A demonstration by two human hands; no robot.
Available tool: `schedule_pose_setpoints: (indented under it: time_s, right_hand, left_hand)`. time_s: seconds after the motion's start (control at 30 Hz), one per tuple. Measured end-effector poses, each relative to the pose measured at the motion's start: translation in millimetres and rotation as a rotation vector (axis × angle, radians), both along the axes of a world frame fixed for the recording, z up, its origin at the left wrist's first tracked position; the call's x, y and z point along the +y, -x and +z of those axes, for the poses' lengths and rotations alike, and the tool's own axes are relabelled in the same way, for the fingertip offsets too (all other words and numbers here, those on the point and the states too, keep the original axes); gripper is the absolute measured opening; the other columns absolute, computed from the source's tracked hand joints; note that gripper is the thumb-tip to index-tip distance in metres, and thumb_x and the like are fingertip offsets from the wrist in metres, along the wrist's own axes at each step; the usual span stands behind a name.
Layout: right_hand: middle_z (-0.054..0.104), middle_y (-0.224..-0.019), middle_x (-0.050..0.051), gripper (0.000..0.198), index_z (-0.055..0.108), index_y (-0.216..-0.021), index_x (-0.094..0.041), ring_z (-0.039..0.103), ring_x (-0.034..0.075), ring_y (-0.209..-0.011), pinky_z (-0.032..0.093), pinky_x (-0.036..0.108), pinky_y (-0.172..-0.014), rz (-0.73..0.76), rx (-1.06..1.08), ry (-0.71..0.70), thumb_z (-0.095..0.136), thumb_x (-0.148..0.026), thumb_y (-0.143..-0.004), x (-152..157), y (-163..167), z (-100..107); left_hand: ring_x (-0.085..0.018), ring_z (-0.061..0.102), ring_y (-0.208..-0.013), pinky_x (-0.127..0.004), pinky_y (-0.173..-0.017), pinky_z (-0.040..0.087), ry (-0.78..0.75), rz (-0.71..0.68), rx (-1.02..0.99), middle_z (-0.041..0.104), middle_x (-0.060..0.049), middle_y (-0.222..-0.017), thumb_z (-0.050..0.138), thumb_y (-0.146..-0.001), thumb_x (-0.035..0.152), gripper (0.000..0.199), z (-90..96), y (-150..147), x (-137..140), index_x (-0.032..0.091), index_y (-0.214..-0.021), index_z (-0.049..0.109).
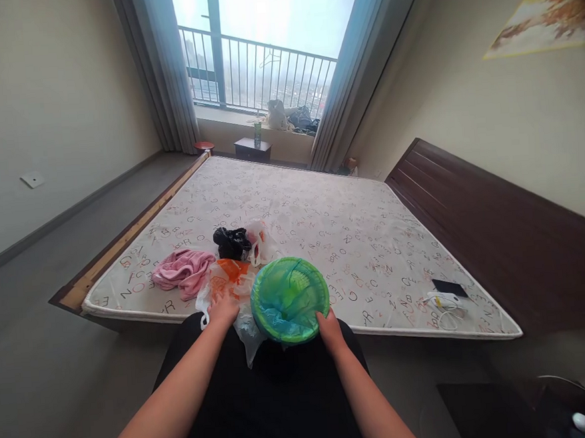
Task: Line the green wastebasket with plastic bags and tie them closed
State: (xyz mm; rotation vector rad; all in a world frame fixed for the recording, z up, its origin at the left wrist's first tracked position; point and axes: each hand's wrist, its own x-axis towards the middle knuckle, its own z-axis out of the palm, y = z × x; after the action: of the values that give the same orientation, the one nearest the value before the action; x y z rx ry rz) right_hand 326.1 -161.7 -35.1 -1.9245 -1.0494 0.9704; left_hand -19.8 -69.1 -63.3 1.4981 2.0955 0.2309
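Note:
My right hand point(331, 330) grips the right rim of a round green wastebasket point(322, 290), thumb over the edge. A thin blue-green bag point(283, 303) lines it, and its mouth faces up toward me. The basket sits over my lap at the mattress edge. My left hand point(223, 309) is on a crumpled white plastic bag with orange print point(231, 271), fingers in its folds; part of the bag hangs down between my hand and the basket. Just beyond lie a black plastic bag point(231, 242) and another white-and-red plastic bag point(260, 241). A pink cloth point(183, 272) lies bunched to the left.
The bare mattress point(311, 204) with printed letters spreads ahead, wooden bed rail point(144, 243) at left and dark headboard point(472, 206) at right. A dark phone-like slab point(449, 288) and white cable point(446, 305) lie at its right corner. A small nightstand point(252, 148) stands by the window.

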Motion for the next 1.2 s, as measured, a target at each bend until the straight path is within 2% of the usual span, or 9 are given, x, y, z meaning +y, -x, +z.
schedule_pose_setpoints:
  time_s: [0.17, 0.43, 0.63, 0.73, 0.8, 0.87, 0.97, 1.07, 1.2]
  right_hand:
    - [0.076, -0.112, 0.012, 0.055, 0.063, -0.127, -0.016, 0.07, 0.029, -0.106, 0.054, 0.038, -0.092, -0.014, 0.038, -0.016, 0.054, -0.044, -0.08, 1, 0, -2]
    - [0.077, -0.11, 0.009, 0.053, 0.064, -0.124, -0.018, 0.071, 0.027, -0.103, 0.055, 0.035, -0.089, -0.001, 0.091, -0.034, 0.054, -0.033, -0.075, -10, 9, 0]
    - [0.069, -0.127, 0.016, 0.059, 0.057, -0.134, -0.016, 0.064, 0.033, -0.12, 0.049, 0.046, -0.103, 0.018, 0.033, 0.007, 0.056, -0.035, -0.079, -15, 21, 13]
    - [0.047, -0.154, 0.019, 0.067, 0.048, -0.144, -0.016, 0.039, 0.037, -0.146, 0.034, 0.054, -0.118, -0.007, -0.231, -0.213, 0.059, -0.036, -0.081, -23, 30, 27]
    - [0.046, -0.156, 0.014, 0.057, 0.055, -0.139, -0.021, 0.033, 0.035, -0.15, 0.026, 0.054, -0.122, 0.129, -0.347, -0.398, 0.061, -0.035, -0.084, -30, 38, 36]
    - [0.062, -0.138, 0.011, 0.039, 0.066, -0.125, -0.027, 0.05, 0.033, -0.136, 0.034, 0.05, -0.118, 0.368, -0.311, -0.439, 0.061, -0.032, -0.087, -32, 49, 41]
    - [0.073, -0.101, 0.008, 0.02, 0.073, -0.103, -0.028, 0.066, 0.028, -0.102, 0.046, 0.04, -0.1, 0.539, -0.174, -0.207, 0.06, -0.029, -0.087, -15, 68, 34]
    - [0.071, -0.087, 0.007, 0.007, 0.068, -0.079, -0.023, 0.065, 0.026, -0.095, 0.046, 0.036, -0.093, 0.425, -0.012, 0.139, 0.064, -0.027, -0.083, 18, 80, 14]
    - [0.072, -0.088, 0.01, 0.023, 0.066, -0.088, -0.02, 0.067, 0.024, -0.086, 0.052, 0.035, -0.081, 0.329, 0.127, 0.263, 0.053, -0.037, -0.092, 49, 76, -13]
  left_hand:
    - [-0.047, 0.047, -0.14, -0.058, -0.113, 0.034, 0.011, 0.008, -0.153, 0.042, -0.033, -0.155, 0.072, -0.073, 0.019, 0.093, 1.7, -8, -3, 0.011, -0.157, 0.033]
    - [-0.025, 0.041, -0.149, -0.041, -0.125, 0.028, -0.548, -0.187, -0.512, 0.047, -0.014, -0.157, 0.039, -0.101, 0.038, 0.053, 33.5, -24, -28, 0.017, -0.15, 0.044]
    - [-0.032, 0.049, -0.142, -0.049, -0.124, 0.031, -0.401, -0.197, -0.555, 0.053, -0.015, -0.151, 0.059, -0.091, 0.032, 0.069, 31.9, -41, -45, 0.018, -0.154, 0.037]
    - [-0.033, 0.054, -0.137, -0.051, -0.121, 0.036, -0.35, -0.164, -0.526, 0.058, -0.016, -0.145, 0.056, -0.091, 0.027, 0.067, 28.5, -35, -40, 0.019, -0.155, 0.037]
    - [-0.034, 0.055, -0.136, -0.052, -0.12, 0.037, -0.331, -0.161, -0.524, 0.059, -0.015, -0.144, 0.053, -0.091, 0.023, 0.067, 30.5, -33, -40, 0.019, -0.155, 0.037]
    - [-0.034, 0.055, -0.136, -0.051, -0.12, 0.037, -0.319, -0.175, -0.525, 0.057, -0.016, -0.146, 0.051, -0.091, 0.02, 0.067, 35.0, -37, -43, 0.018, -0.156, 0.036]
    - [-0.033, 0.054, -0.138, -0.048, -0.119, 0.037, -0.286, -0.237, -0.529, 0.054, -0.019, -0.15, 0.049, -0.092, 0.019, 0.065, 42.6, -56, -55, 0.015, -0.156, 0.035]
    - [-0.029, 0.054, -0.138, -0.045, -0.117, 0.039, -0.25, -0.301, -0.496, 0.053, -0.018, -0.152, 0.046, -0.094, 0.016, 0.064, 46.8, -76, -67, 0.017, -0.157, 0.031]
    - [-0.027, 0.055, -0.138, -0.043, -0.115, 0.041, -0.245, -0.342, -0.427, 0.05, -0.022, -0.153, 0.044, -0.095, 0.014, 0.063, 42.3, -82, -74, 0.012, -0.156, 0.027]
